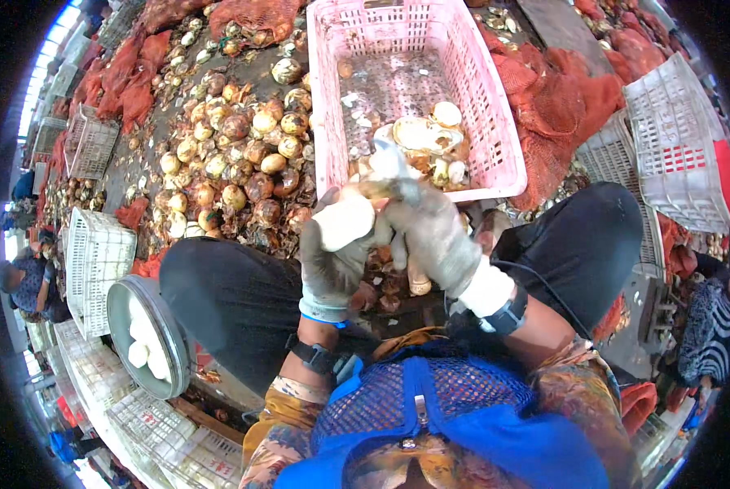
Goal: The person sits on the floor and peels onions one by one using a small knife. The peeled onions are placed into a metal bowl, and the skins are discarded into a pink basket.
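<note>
My left hand (334,257), in a soiled grey work glove, grips a white peeled onion (343,223) over my lap. Close beside it, my gloved right hand (435,229) closes on what looks like a small knife (392,160), its blade blurred and pointing away from me. Both hands are at the near rim of a pink plastic crate (493,116). Inside the crate lie onion peelings (423,137) and pale onion pieces (447,114), mostly at the near end. A heap of unpeeled onions (236,147) spreads over the floor left of the crate.
By my left knee, a round metal basin (178,342) holds several white peeled onions (145,339). White plastic crates (99,263) stand at the left, others (676,134) at the right. Red mesh sacks (551,110) lie beyond my right knee. Other people (29,278) sit at both sides.
</note>
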`<state>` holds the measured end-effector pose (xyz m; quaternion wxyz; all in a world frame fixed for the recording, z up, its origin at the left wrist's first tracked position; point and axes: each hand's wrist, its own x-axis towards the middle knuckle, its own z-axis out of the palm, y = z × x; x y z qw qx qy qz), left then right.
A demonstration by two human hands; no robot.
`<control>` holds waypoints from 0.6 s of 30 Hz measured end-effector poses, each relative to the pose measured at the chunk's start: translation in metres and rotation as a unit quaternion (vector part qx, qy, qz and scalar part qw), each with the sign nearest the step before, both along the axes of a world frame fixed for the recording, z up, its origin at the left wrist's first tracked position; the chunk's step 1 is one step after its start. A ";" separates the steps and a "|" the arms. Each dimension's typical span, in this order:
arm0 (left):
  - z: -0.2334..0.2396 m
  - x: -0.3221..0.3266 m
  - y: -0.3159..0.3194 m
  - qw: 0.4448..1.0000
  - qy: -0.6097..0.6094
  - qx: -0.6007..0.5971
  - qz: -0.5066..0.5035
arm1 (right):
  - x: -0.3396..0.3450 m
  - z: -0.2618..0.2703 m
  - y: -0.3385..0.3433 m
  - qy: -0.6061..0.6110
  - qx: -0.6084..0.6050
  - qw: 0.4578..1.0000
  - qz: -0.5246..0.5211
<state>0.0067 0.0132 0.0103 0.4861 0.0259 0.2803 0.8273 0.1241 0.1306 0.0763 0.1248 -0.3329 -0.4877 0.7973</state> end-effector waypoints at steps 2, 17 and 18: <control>0.008 -0.001 0.002 0.992 -0.052 0.111 -0.033 | 0.009 -0.019 0.016 -0.022 0.129 0.991 0.038; 0.012 0.006 -0.001 0.928 0.329 -0.145 0.100 | 0.000 -0.013 -0.001 -0.009 0.126 0.991 0.043; 0.014 0.007 0.000 0.949 0.279 -0.122 0.077 | 0.001 -0.007 0.002 -0.022 0.070 0.996 0.052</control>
